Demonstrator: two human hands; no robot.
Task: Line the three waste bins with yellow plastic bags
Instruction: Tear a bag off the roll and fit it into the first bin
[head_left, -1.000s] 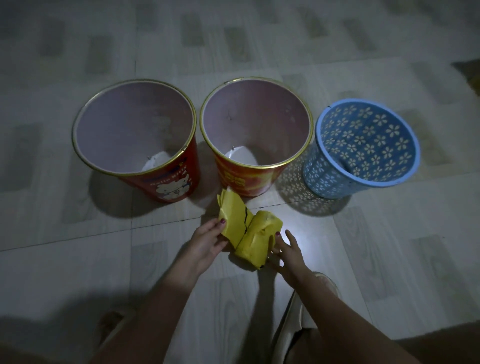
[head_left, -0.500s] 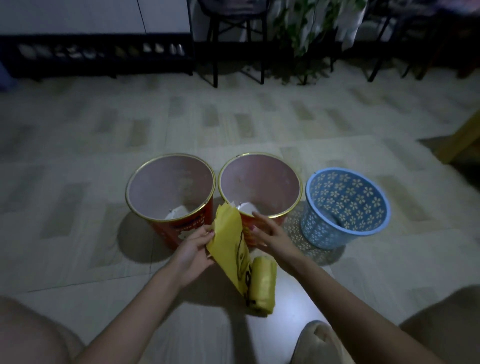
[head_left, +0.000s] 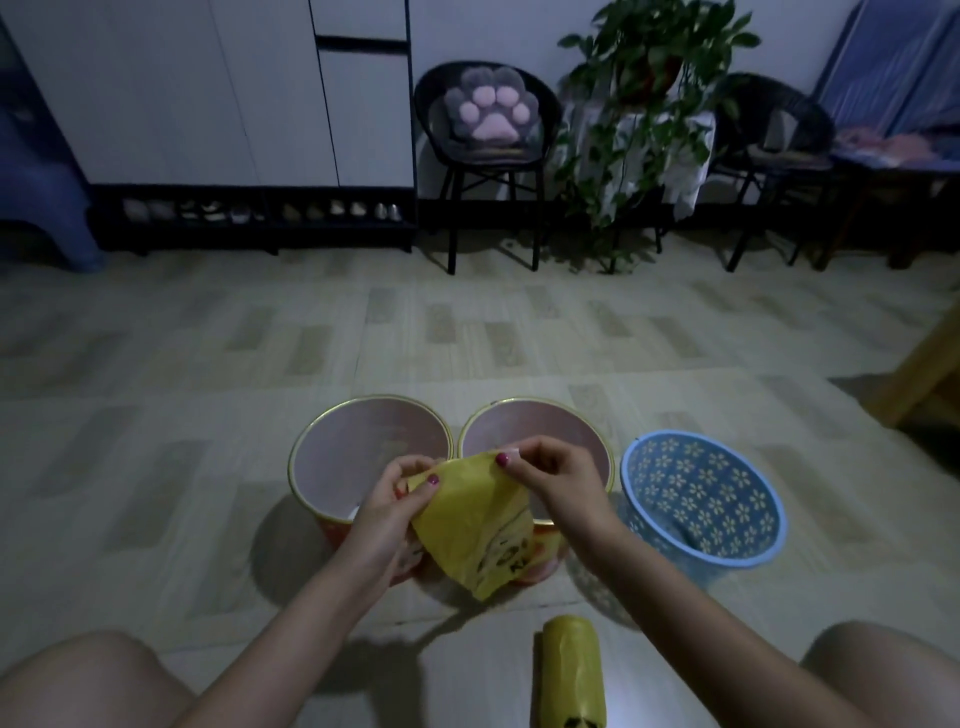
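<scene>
A single yellow plastic bag, printed in black and not yet opened out, hangs in front of the two red cylindrical bins as I watch through the head camera. My left hand pinches its upper left edge between thumb and fingers; my right hand pinches the upper right edge, the two grips close together as if to part the bag's mouth. The yellow roll of remaining bags lies on the tiled floor just below, apart from the bag in hand. Behind the bag stand the left red bin with a gold rim and the middle red bin with a gold rim, touching or nearly so; the blue plastic basket with a white flower pattern sits just beside them on the right. All three show bare interiors. By my reading the task is at its start: one bag separated, none fitted, three bins left to line.
</scene>
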